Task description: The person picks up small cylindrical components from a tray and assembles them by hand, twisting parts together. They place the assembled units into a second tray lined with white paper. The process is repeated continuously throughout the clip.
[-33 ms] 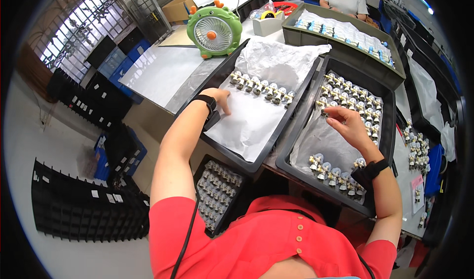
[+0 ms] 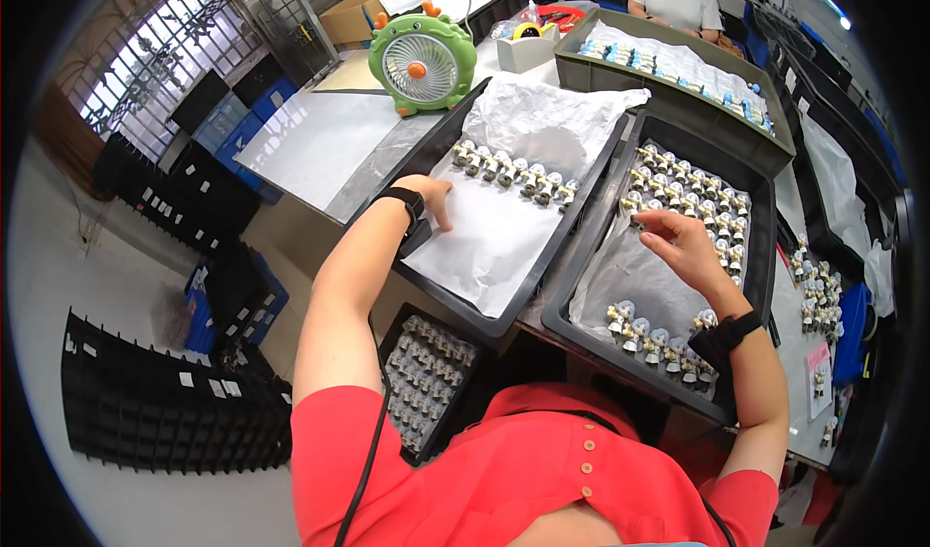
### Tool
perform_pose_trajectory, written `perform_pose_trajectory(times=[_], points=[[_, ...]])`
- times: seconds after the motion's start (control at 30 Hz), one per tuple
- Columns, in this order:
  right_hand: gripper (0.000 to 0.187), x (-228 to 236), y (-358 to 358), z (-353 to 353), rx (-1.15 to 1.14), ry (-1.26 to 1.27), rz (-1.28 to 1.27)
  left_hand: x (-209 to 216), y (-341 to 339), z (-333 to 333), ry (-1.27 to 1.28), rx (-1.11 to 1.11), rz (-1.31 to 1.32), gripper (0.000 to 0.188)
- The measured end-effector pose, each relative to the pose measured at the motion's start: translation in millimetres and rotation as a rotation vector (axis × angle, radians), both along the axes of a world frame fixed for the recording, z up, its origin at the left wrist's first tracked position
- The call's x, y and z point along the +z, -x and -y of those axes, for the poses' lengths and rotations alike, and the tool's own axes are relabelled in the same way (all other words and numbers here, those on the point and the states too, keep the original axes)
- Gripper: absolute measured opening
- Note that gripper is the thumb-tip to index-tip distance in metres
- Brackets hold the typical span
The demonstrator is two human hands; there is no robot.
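the two hands are well apart, each at its own tray on the bench [image 2: 378, 164]. the left hand [image 2: 438, 201] is at the 9 o'clock edge of the left tray [image 2: 455, 307], palm down, fingers loosely parted beside the paper [image 2: 484, 256]; whether they touch it i cannot tell. a row of figurines [image 2: 523, 175] lies across that tray, towards 1 o'clock from this hand.

the right hand [image 2: 678, 242] hangs over the middle of the right tray [image 2: 762, 196], thumb and forefinger drawn close together, their tips just beside a figurine at the 11 o'clock end of the upper rows [image 2: 697, 187]. whether they grip it i cannot tell. another group [image 2: 659, 345] lies at 6 o'clock in the same tray, with bare lining [image 2: 615, 276] between.

at 11 o'clock from the left tray stands a green fan [image 2: 418, 67], and at 12 o'clock a tape dispenser [image 2: 526, 51]. a green bin [image 2: 625, 74] with blue-tinted pieces [image 2: 635, 56] sits at 12 o'clock from the right tray, and beyond it is a co-worker [image 2: 675, 0] in white. loose figurines [image 2: 820, 300] lie at 3 o'clock from the right tray; a lower tray [image 2: 426, 377], also filled, is at 7 o'clock from the left one.
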State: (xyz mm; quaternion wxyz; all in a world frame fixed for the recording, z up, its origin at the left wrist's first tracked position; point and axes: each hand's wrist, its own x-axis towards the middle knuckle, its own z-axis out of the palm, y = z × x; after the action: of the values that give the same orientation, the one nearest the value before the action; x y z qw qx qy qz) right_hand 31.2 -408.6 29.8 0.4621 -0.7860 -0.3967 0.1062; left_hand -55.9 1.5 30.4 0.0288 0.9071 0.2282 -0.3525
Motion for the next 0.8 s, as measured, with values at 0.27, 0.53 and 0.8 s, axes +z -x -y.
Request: perform_pose_trajectory(times=[0.27,0.53,0.8], points=[[0.025,-10.6,-16.3,6.3,-0.018,0.005,0.106,18.4,21.3,14.4,0.016,-0.165,-0.154,0.104],[0.029,12.6,-46.0,52.5,-0.016,0.452,0.286,51.3,15.6,67.1,0.244,-0.387,0.439,0.071],[0.037,-12.5,-54.5,102.9,-0.114,1.170,0.320,60.3,-7.1,207.7,0.934,-0.698,0.625,0.061]])
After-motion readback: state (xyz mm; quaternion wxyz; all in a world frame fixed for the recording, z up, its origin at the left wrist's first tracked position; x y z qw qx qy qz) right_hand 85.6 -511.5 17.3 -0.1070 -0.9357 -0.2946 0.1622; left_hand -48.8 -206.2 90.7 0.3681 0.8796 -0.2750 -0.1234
